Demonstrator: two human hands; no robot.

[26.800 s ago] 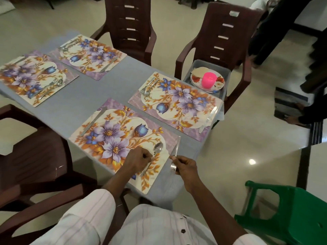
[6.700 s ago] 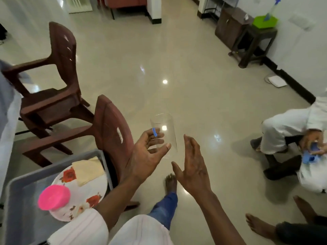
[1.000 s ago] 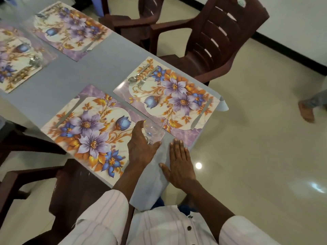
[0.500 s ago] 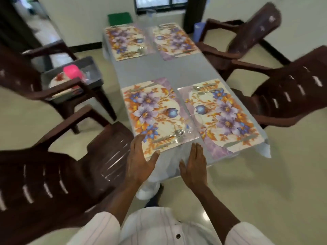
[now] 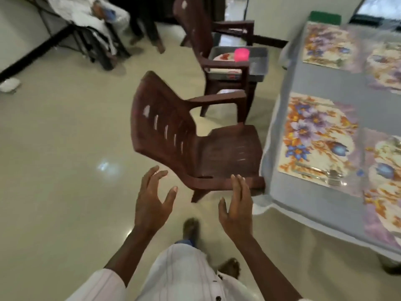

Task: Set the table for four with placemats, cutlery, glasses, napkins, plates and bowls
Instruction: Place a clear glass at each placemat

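Both my hands hang empty over the floor, left of the table. My left hand (image 5: 154,199) has its fingers spread; my right hand (image 5: 237,207) is open beside it, near the front edge of a brown chair. The grey table (image 5: 321,216) at the right carries floral placemats; the nearest one (image 5: 312,135) has cutlery (image 5: 332,175) and a clear glass on its near end. A grey tub (image 5: 258,66) on a farther chair holds floral plates (image 5: 223,56) and a pink bowl (image 5: 241,54).
A brown plastic chair (image 5: 191,144) stands just ahead of my hands, pushed to the table's side. Behind it a second brown chair (image 5: 208,46) bears the tub. A seated person in white (image 5: 91,9) and dark furniture legs are at the far left. A green stool (image 5: 325,18) is beyond the table.
My view has swung left, away from the table end toward the chairs and the tub. Both hands have left the table edge and now hang open in the air.
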